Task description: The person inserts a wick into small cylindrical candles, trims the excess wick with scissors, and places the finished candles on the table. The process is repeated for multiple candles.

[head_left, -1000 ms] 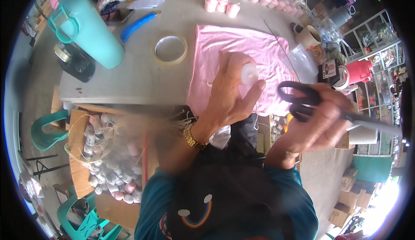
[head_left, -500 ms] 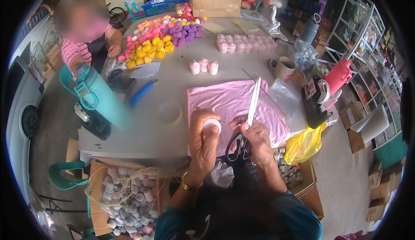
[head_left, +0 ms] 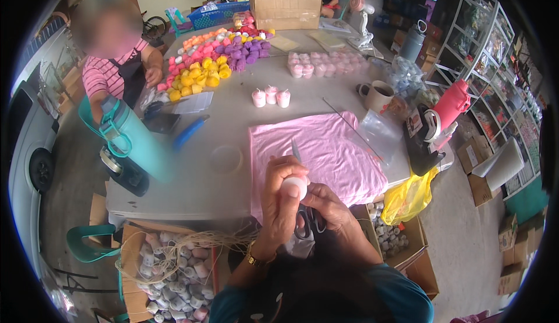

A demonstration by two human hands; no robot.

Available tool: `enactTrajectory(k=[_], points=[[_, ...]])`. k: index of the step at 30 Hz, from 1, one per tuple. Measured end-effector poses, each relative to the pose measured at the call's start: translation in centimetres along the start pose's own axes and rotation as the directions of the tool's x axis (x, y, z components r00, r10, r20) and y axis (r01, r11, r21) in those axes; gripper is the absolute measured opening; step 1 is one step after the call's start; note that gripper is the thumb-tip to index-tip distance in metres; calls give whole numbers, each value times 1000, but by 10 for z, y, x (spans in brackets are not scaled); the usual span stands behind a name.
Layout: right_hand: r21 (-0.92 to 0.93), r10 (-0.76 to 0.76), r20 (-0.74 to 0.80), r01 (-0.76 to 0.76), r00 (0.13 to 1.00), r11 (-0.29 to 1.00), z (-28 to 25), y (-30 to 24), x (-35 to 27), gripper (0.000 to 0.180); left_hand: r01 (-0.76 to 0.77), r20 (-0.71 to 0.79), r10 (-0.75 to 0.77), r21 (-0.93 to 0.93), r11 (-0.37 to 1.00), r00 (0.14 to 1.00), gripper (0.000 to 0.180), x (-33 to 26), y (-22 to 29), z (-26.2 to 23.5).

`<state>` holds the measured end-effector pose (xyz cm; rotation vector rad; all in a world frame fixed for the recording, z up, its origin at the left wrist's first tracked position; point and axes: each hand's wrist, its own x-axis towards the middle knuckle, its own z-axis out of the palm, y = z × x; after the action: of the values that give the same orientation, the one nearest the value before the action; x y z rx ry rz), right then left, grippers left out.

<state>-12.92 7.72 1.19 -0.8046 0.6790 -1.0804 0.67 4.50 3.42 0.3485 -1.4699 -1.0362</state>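
My left hand (head_left: 278,201) is closed round a small pale votive candle (head_left: 294,187), its round end showing above the thumb. Black-handled scissors (head_left: 302,223) are in my right hand (head_left: 329,205), which is closed and meets the left one at the candle. A blade tip sticks out beyond my left fingers; the rest of the blades is hidden. Both hands are over the near part of a pink cloth (head_left: 314,142) on the table. Beyond the cloth stand three pink-and-white votive candles (head_left: 271,95) with wicks.
Left are a teal bottle (head_left: 140,142) and a blue-handled tool (head_left: 191,132). Farther back lie coloured candles (head_left: 201,74) and packed pink candles (head_left: 326,64). A mug (head_left: 379,96) stands right; a box of pale pieces (head_left: 137,265) sits below. A person (head_left: 113,70) sits at left.
My right hand has moved left to the candle, and the scissors have swung from pointing up to lying behind my left fingers. The left hand has moved slightly right.
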Motion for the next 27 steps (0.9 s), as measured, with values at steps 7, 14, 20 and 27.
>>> enactTrajectory(k=[7,14,20,27], points=[[-77,-121,-97,114,988,991,7,-22,-11,21,-1,6,1,21,1000,1000,37,-2,-8,-2],[-366,-269,-104,214,958,906,1,-40,-8,20,540,164,-524,-72,839,836,29,-15,-13,-5],[-357,-226,-120,170,967,919,-7,-50,-8,18,388,160,-392,56,920,906,25,-14,-12,-4],[-595,-185,-10,142,983,791,-18,-47,1,16,544,339,-486,-101,833,806,20,-9,0,-25]])
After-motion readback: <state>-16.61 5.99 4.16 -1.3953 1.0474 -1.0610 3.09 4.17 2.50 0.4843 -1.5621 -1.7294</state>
